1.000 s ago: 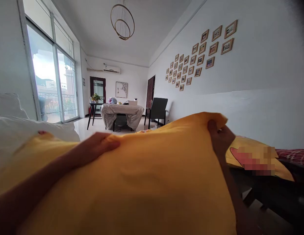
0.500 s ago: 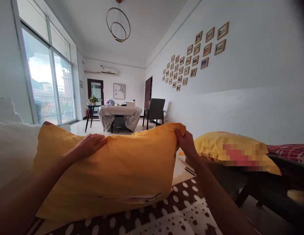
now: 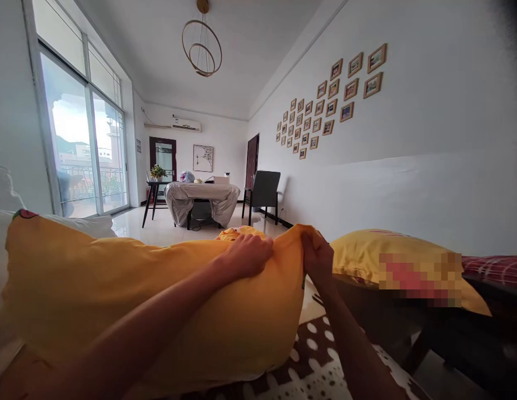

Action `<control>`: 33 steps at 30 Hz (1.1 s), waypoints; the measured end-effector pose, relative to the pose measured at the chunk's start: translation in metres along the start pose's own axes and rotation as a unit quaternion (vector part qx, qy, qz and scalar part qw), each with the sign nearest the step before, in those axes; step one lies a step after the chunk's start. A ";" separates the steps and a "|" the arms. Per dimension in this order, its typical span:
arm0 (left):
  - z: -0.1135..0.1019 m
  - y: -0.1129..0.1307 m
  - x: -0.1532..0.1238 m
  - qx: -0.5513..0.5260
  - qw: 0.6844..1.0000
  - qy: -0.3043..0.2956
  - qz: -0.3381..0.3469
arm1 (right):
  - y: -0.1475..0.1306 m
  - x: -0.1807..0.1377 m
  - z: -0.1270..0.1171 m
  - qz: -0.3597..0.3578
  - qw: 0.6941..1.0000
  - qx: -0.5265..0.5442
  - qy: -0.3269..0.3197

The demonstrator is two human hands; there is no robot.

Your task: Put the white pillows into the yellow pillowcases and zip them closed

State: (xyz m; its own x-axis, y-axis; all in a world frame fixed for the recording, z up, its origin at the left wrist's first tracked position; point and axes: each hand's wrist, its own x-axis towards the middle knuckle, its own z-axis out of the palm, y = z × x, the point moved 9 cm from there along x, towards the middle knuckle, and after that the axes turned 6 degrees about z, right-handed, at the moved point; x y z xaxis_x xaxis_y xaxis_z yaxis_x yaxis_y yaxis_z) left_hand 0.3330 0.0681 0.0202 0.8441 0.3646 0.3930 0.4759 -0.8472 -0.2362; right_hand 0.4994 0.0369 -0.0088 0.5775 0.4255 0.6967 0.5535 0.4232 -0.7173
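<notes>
A large yellow pillow (image 3: pixel 117 283) stretches across the lower left and middle, tilted up in front of me. My right hand (image 3: pixel 317 253) is closed round its upper right corner, pulling the cloth into a peak. Farther left along the top edge, my left hand (image 3: pixel 249 254) grips a fold of the pillow's cover with fingers curled. Both forearms cross in from the bottom. Beneath the pillow lies a brown and white dotted cover (image 3: pixel 312 350), partly hidden. Some crumpled yellow patterned cloth (image 3: pixel 233 232) shows just behind the left hand.
A second yellow pillow (image 3: pixel 358 250) lies at the right beside a red plaid cloth (image 3: pixel 496 272). White pillows (image 3: pixel 92 225) are at the left. Farther off stand a covered table (image 3: pixel 204 191), a dark chair (image 3: pixel 264 189) and a plant (image 3: pixel 157 171).
My left hand has moved right along the pillow's top edge, closer to my right hand. The pillow's left end has shifted left, and its right corner is pulled into a sharper peak.
</notes>
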 end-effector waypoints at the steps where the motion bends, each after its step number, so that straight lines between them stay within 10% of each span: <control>1: 0.001 0.000 0.001 -0.010 1.000 0.000 -0.002 | 0.009 0.001 -0.003 0.022 0.999 0.029 -0.015; 6: -0.004 -0.017 0.010 -0.153 0.987 0.037 -0.042 | 0.040 -0.011 -0.001 0.116 0.981 0.117 -0.101; 14: 0.006 -0.027 -0.017 -0.171 0.984 -0.018 -0.042 | 0.031 -0.022 -0.014 0.100 0.989 0.074 0.076; 24: 0.006 -0.027 -0.009 -0.064 0.991 -0.010 -0.117 | 0.049 -0.016 0.015 0.182 0.961 0.152 -0.142; 33: 0.012 -0.057 -0.026 -0.202 0.965 0.071 -0.151 | 0.047 -0.005 0.021 0.167 0.974 0.140 -0.066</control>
State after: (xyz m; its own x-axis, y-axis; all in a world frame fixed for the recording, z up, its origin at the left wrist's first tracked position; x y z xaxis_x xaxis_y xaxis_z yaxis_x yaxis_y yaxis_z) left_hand 0.2867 0.1117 0.0125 0.6266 0.5858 0.5141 0.5355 -0.8028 0.2621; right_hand 0.5098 0.0709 -0.0459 0.6054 0.6674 0.4337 0.1522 0.4378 -0.8861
